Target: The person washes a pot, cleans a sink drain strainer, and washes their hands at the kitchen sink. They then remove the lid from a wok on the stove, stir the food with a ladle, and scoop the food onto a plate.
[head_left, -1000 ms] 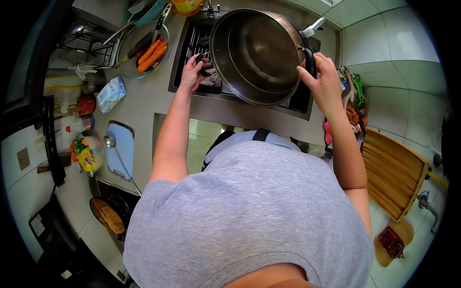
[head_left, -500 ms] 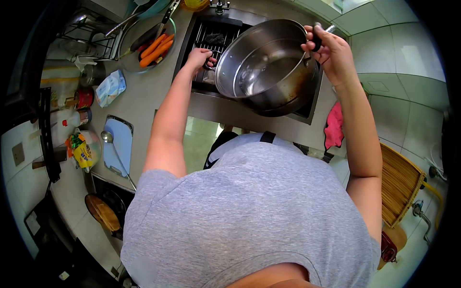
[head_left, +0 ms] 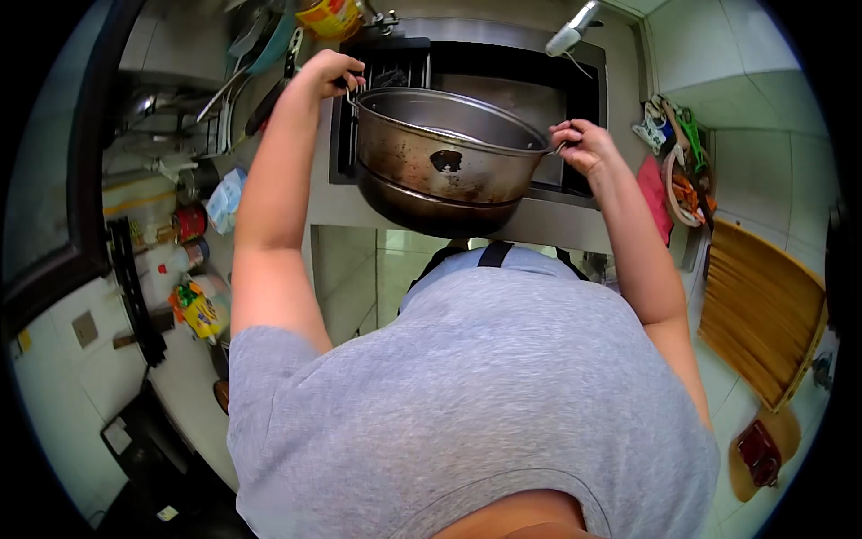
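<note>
A large metal pot [head_left: 440,166] with brown stains on its side hangs between my hands, over the front edge of the sink [head_left: 503,63]. It is tipped, its opening facing away from me. My left hand [head_left: 334,74] is closed round the handle at the pot's left side. My right hand [head_left: 582,145] grips the handle at the right side. The bottom of the pot is dark. Behind it, the sink basin and a black rack [head_left: 393,61] at its left show in part.
A faucet spout [head_left: 571,29] reaches over the sink's back right. Left of my left arm are a blue-white packet [head_left: 226,199], a red can [head_left: 189,222] and a yellow packet [head_left: 199,310]. A woven tray [head_left: 761,310] stands at the right.
The pot has tipped, so its stained outer side now faces me. My left hand has moved up and left with its handle, and my right hand has come lower with the other.
</note>
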The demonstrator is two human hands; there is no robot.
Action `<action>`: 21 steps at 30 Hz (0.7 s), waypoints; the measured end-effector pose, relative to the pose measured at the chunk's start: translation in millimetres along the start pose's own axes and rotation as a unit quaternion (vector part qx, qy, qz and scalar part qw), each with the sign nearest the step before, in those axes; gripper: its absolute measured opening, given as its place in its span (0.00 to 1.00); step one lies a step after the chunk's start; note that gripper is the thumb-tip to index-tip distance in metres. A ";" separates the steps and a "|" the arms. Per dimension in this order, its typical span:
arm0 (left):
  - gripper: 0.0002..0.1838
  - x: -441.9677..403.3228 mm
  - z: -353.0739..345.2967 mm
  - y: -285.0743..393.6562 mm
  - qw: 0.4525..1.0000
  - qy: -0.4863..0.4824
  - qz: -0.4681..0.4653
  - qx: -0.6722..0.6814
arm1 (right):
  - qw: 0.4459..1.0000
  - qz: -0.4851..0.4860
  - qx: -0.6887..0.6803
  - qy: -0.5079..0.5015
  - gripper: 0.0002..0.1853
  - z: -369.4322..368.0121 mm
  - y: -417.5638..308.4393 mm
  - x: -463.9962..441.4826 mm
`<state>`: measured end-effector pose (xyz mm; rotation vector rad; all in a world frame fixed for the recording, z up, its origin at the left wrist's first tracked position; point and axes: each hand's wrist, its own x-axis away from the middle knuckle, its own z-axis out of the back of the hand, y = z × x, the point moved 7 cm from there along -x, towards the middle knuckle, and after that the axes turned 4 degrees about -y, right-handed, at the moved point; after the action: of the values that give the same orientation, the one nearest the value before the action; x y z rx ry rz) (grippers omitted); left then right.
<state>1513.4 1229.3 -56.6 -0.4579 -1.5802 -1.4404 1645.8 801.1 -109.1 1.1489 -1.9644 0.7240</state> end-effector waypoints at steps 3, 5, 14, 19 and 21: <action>0.22 5.0 -14.3 44.3 0.984 -0.010 -0.035 0.172 | 0.999 -0.029 -0.027 0.028 0.07 34.2 27.4 -9.6; 0.18 17.3 -39.0 82.1 0.982 -0.051 -0.101 0.149 | 0.996 -0.059 -0.063 0.029 0.07 49.5 44.9 -17.7; 0.15 30.3 -193.5 186.3 0.971 -0.095 -0.147 0.162 | 0.964 -0.140 -0.224 0.029 0.06 133.8 126.1 -113.9; 0.05 43.2 -276.5 215.9 0.965 -0.203 -0.165 -0.014 | 0.956 -0.152 -0.244 -0.054 0.06 137.2 178.5 -143.4; 0.04 73.7 -301.2 220.6 0.969 -0.182 -0.162 -0.046 | 0.960 -0.135 -0.246 -0.019 0.05 122.7 180.0 -110.9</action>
<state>1759.4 983.8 98.7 -0.5618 -1.9560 -1.7569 1483.6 840.0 -287.9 1.0893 -1.8239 0.0590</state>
